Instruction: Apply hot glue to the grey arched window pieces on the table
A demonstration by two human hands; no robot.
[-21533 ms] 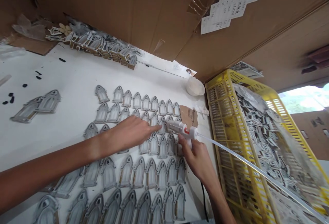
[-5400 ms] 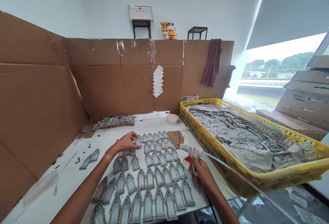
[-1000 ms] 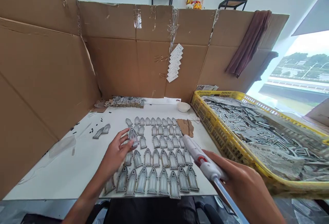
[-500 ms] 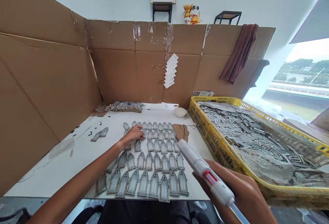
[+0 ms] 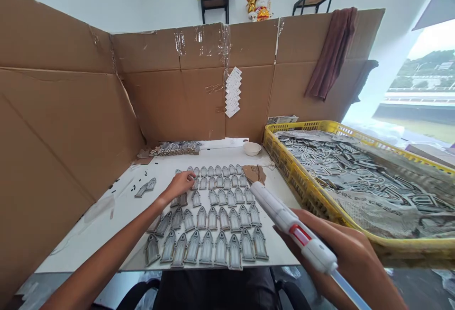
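Rows of small grey arch-shaped metal pieces [image 5: 207,248] lie on the white table [image 5: 131,224]. My left hand [image 5: 180,184] reaches over the left end of the upper rows, its fingertips pinched at one of the pieces; whether a piece is lifted is hard to tell. In my right hand [image 5: 330,239] is a white glue gun [image 5: 284,213] with a red window and a clear stick at its rear. The gun's front end points up and left, by a torn piece of cardboard [image 5: 254,174] to the right of the rows.
On the right stands a yellow crate [image 5: 295,184] full of metal pieces and paper. A white bowl [image 5: 252,149] and a pile of parts [image 5: 176,149] sit at the back. Two pieces [image 5: 145,187] lie at the left. Cardboard walls [image 5: 152,96] surround the table.
The view has shifted slightly. My left hand has moved a little to the left relative to the rows, its fingers still together. My right hand still holds the glue gun.
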